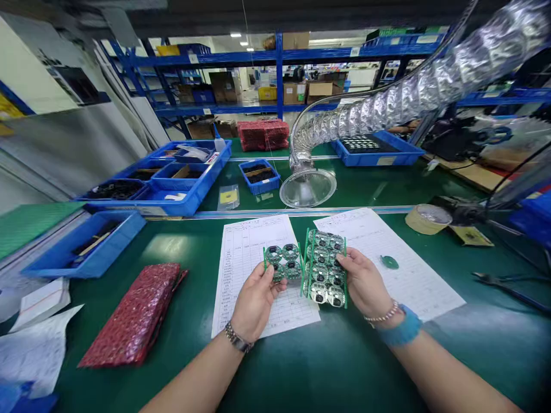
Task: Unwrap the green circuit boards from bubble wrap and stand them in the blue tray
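Observation:
My left hand (255, 298) is closed on a small green panel of round circuit boards (283, 261), gripped at its lower left edge. My right hand (365, 282) is closed on a larger green panel of round circuit boards (323, 266), held by its right side. The two panels sit side by side, nearly touching, just above two printed paper sheets (245, 252) on the green mat. A watch is on my left wrist, a bead bracelet and a blue strap on my right.
A red bubble-wrap bag (136, 314) lies at the left. Blue bins (86, 244) line the left and back. A foil extraction hose with a clear funnel (307, 186) hangs behind the papers. A tape roll (428, 218), a small green disc (390, 262) and cables lie at right.

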A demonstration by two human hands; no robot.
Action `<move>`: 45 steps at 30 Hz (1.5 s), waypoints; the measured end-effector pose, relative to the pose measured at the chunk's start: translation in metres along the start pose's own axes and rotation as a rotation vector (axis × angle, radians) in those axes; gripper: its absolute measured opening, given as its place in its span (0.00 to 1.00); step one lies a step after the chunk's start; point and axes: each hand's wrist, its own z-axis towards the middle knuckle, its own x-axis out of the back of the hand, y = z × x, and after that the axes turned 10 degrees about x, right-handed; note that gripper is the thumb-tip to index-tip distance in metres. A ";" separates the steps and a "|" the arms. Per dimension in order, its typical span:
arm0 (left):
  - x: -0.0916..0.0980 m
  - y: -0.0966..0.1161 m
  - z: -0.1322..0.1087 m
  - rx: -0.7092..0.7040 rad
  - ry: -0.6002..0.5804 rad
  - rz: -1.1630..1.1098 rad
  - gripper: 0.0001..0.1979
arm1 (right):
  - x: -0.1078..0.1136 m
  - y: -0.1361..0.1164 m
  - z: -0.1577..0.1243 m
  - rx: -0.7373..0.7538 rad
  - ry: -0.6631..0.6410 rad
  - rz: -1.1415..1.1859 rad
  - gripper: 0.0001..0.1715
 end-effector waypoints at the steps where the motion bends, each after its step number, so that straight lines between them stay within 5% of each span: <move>1: 0.001 0.000 -0.001 -0.004 -0.001 0.002 0.06 | 0.000 0.000 0.001 0.003 0.002 0.000 0.13; 15: 0.003 0.006 -0.005 -0.063 -0.030 0.021 0.07 | -0.005 0.000 -0.003 0.063 -0.051 0.003 0.12; 21: 0.002 0.003 -0.011 0.031 -0.119 0.312 0.11 | -0.017 0.008 -0.016 0.010 -0.148 0.014 0.13; 27: 0.009 -0.006 -0.005 -0.020 -0.045 0.576 0.12 | -0.025 0.010 -0.028 -0.016 -0.217 0.041 0.13; 45: 0.011 -0.001 -0.004 -0.128 0.066 0.705 0.16 | -0.025 0.005 -0.031 -0.045 -0.265 0.095 0.08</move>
